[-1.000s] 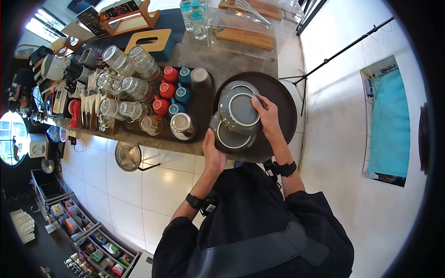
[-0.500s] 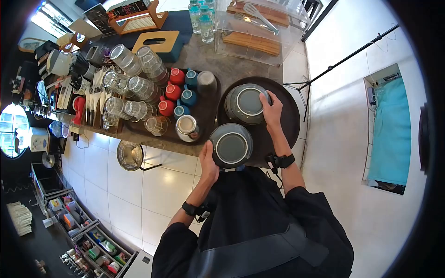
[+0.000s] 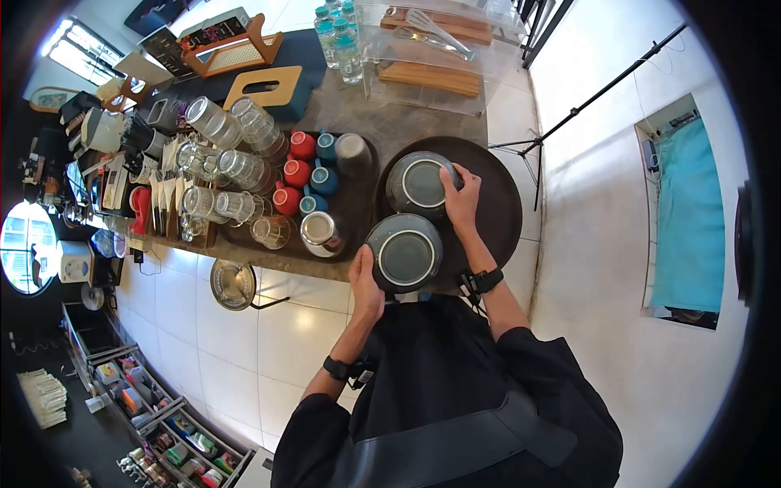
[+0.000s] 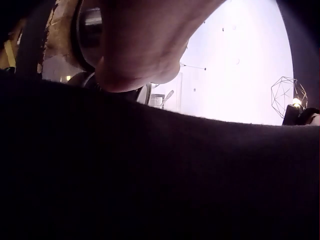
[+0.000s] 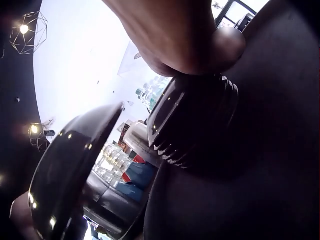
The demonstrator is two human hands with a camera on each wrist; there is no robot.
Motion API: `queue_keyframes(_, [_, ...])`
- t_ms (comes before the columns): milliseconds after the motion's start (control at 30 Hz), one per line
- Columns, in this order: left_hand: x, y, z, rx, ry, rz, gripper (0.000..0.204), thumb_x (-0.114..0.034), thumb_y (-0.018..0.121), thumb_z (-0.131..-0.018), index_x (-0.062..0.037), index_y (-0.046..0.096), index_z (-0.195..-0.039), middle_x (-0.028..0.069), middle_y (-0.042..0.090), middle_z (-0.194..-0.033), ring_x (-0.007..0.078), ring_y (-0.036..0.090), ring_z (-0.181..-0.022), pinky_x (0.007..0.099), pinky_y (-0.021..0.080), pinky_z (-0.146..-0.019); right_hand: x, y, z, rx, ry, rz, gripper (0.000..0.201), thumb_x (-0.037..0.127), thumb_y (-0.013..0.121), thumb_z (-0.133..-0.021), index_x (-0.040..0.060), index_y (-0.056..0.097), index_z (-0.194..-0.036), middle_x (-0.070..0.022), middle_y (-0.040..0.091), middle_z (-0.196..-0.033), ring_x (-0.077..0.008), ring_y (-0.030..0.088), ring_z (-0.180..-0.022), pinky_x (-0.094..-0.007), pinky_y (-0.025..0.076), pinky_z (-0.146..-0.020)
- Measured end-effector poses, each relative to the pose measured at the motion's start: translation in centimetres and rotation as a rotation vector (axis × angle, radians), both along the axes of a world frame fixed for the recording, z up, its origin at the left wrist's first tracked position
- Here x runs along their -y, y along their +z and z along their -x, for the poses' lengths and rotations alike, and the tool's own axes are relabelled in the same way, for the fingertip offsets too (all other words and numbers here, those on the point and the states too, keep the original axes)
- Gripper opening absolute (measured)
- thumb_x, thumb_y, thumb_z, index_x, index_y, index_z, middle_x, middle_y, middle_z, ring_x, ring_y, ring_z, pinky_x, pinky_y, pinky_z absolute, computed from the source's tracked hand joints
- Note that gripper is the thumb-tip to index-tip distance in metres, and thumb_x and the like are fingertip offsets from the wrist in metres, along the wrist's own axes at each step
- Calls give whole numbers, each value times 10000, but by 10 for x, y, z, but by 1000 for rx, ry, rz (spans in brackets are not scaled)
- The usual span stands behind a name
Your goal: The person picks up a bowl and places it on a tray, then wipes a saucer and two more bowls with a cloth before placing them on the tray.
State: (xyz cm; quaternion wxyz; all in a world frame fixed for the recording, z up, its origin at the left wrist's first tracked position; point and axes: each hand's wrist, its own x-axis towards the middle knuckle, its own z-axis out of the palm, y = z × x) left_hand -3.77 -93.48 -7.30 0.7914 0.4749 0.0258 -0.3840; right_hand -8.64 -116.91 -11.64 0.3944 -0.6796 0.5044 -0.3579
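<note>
Two groups of grey, upside-down dishes are at the round dark tray (image 3: 496, 211). My left hand (image 3: 368, 285) grips the rim of the nearer grey dish (image 3: 405, 254) at its left side, thumb on top. On the farther stack of dishes (image 3: 421, 180), my right hand (image 3: 462, 199) holds the right edge. The right wrist view shows that ridged stack (image 5: 187, 120) under my right hand (image 5: 180, 40), with the nearer dish (image 5: 70, 165) tilted at the left. In the left wrist view my left hand (image 4: 145, 45) hides most of what it holds.
Left of the round tray, a dark tray (image 3: 350, 191) bears upturned glasses (image 3: 244, 171), red cups (image 3: 296, 172), blue cups (image 3: 323, 180) and a metal cup (image 3: 319, 229). Water bottles (image 3: 347, 57) and a clear case (image 3: 431, 89) stand at the back. A tripod (image 3: 573, 111) is at the right.
The nearer dish has come apart from the other dishes, toward my body, with my left hand. My right hand has stayed at the farther stack, which now sits beyond the nearer dish.
</note>
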Motion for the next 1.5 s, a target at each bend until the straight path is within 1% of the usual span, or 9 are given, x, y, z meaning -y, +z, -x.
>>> queue_keyframes(167, [33, 20, -2, 53, 10, -5, 372, -300, 431, -1024, 9, 547, -1196, 65, 610, -1149, 151, 581, -1047, 296, 467, -918, -3, 3, 8, -49, 24, 50, 557, 395, 714, -818, 84, 557, -1253, -133, 511, -1130, -273, 527, -1038, -387, 410, -915])
queue_keyframes(267, [67, 18, -7, 131, 91, -13, 364, -295, 435, -1024, 13, 557, -1175, 63, 613, -1125, 140, 579, -1017, 280, 466, -891, -1, 19, 18, 187, 25, 48, 555, 330, 699, -848, 85, 507, -1306, -105, 545, -1103, -209, 538, -970, -345, 429, -860])
queue_keyframes(333, [93, 11, -13, 231, 110, -40, 352, -292, 438, -1024, 14, 575, -1131, 57, 620, -1072, 125, 574, -973, 264, 462, -856, 5, 23, 23, 465, 259, -172, 493, 258, 673, -878, 61, 511, -1300, -85, 581, -1059, -171, 544, -916, -308, 443, -809])
queue_keyframes(400, [115, 12, -14, 260, 123, -62, 352, -301, 449, -1020, 16, 590, -1084, 49, 624, -1019, 115, 568, -933, 258, 457, -831, 5, 30, 25, 262, 247, 15, 386, 238, 664, -886, 25, 593, -1200, -77, 599, -1075, -158, 565, -959, -297, 447, -864])
queue_keyframes(467, [132, 17, -13, 308, 135, -79, 365, -304, 415, -1032, 5, 595, -961, 9, 580, -890, 81, 498, -839, 239, 414, -775, 13, 10, 19, 347, 289, 60, 351, 224, 674, -876, 18, 620, -1155, -96, 610, -1121, -176, 577, -1025, -292, 435, -920])
queue_keyframes(733, [151, 13, -15, 725, 270, -521, 338, -276, 652, -913, 30, 587, -1038, 71, 622, -936, 147, 566, -884, 281, 451, -820, 16, 12, 3, 459, 303, -184, 444, 231, 742, -815, -37, 613, -1145, -148, 648, -1127, -204, 604, -1052, -301, 444, -934])
queue_keyframes(900, [156, 11, -6, 933, 363, -633, 381, -261, 676, -871, 59, 565, -1046, 178, 553, -1090, 307, 542, -1038, 372, 409, -930, 24, 2, 3, 466, 324, -235, 490, 258, 759, -799, -50, 611, -1150, -171, 656, -1115, -199, 619, -1042, -300, 452, -930])
queue_keyframes(1267, [156, -16, -15, 926, 424, -626, 441, -275, 601, -916, 52, 522, -1201, 193, 540, -1221, 335, 511, -1150, 395, 374, -996, 37, 21, -7, 220, 372, -98, 484, 381, 786, -749, -7, 582, -953, -142, 650, -866, -223, 631, -831, -325, 491, -760])
queue_keyframes(1500, [154, -24, -15, 948, 384, -788, 412, -261, 556, -941, 23, 559, -1239, 191, 577, -1203, 329, 540, -1125, 387, 384, -993, 41, 10, -25, 125, 416, -8, 451, 343, 767, -754, 13, 587, -1005, -151, 628, -983, -277, 618, -906, -376, 480, -811])
